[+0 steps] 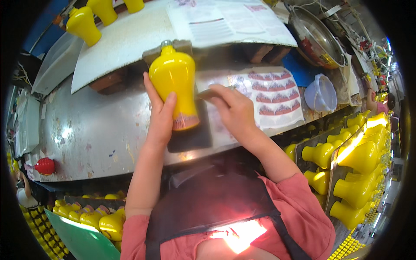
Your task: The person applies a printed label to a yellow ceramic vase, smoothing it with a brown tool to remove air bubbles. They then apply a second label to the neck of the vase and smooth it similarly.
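A glossy yellow vase [172, 78] lies at a slant over the metal table, its neck pointing away from me and its neck end at a brown block [149, 54]. My left hand [161, 113] grips it from the left side, thumb across the front. Around the vase's base runs a printed decal band [185, 119] in pink and purple. Just right of the vase, my right hand [232, 106] pinches a thin, flat, greyish piece [207, 92]; its exact kind is unclear. A dark pad [190, 143] lies under the vase's base.
To the right lie a decal sheet [277, 97] and a pale lilac bucket [320, 93]. A raised white board [130, 37] carries several yellow vases [82, 26] and a printed sheet [225, 21]. Racked yellow vases [353, 190] flank me. A red bulb-shaped object [44, 166] sits left.
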A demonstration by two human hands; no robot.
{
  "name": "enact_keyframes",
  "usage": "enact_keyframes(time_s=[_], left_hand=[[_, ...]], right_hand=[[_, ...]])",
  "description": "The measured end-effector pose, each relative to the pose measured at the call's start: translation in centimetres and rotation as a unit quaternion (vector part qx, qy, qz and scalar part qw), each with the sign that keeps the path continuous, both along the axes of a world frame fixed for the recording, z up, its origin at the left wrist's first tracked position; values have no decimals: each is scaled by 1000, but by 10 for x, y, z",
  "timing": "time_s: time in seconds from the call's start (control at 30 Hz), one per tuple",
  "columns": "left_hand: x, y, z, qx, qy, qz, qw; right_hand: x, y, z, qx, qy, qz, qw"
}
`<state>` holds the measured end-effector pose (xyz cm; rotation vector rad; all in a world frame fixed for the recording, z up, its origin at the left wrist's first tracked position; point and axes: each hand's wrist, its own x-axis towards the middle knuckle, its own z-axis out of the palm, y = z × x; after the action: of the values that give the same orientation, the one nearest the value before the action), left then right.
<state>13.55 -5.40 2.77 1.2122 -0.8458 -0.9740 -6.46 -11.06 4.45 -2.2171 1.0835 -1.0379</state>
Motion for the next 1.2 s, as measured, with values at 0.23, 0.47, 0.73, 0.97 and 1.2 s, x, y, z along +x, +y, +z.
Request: enact_keyframes(time_s=[0.23, 0.47, 0.73, 0.97, 1.2], left_hand=[[3, 2, -1, -5, 38, -3, 999], [9, 1, -8, 1, 84, -15, 996], [8, 3, -15, 9, 107, -5, 994], [10, 3, -17, 12, 97, -1, 995], [7, 5, -16, 7, 134, -5, 991]], right_hand=[[-59, -98, 19, 298, -195, -72, 932], [-75, -198, 52, 63, 70, -174, 980], [-40, -329, 47, -79, 300, -172, 935], [-27, -375, 55, -7, 460, -225, 859], [-84, -310, 67, -8, 532, -173, 828]])
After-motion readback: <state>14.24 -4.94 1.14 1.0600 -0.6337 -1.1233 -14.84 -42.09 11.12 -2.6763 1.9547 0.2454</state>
